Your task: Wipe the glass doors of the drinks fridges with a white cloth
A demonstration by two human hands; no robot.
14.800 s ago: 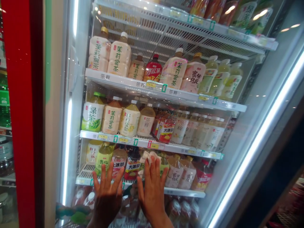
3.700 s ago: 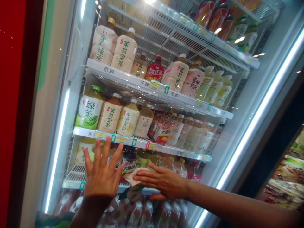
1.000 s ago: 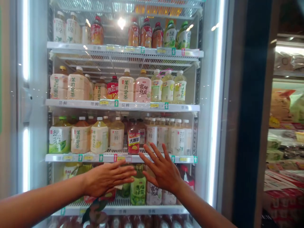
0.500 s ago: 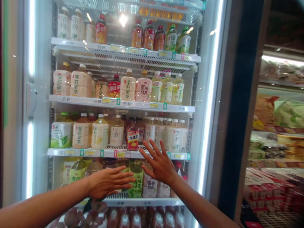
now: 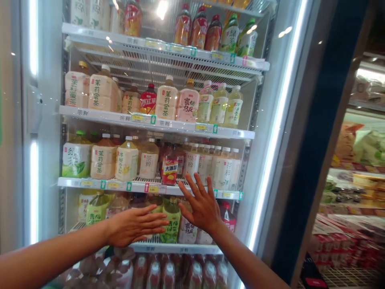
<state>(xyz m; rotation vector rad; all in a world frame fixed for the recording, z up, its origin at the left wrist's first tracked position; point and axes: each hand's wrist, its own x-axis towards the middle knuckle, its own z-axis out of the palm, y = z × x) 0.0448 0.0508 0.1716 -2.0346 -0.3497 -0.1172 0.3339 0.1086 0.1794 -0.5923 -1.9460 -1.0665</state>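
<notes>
Both arms are bare, from the hands to where the forearms leave the view. The left hand (image 5: 135,226) is ungloved, with a broad, smooth back, slim fingers and rounded fingertips. Its wrist is bare and narrower than the left forearm (image 5: 60,251), which is slender and smoothly contoured, thickening gradually away from the wrist. The right hand (image 5: 201,206) is likewise ungloved; its five digits are slim and tapering, the thumb shorter than the middle finger. The right forearm (image 5: 243,255) is bare and slender too. Fingernails are too indistinct to make out.
</notes>
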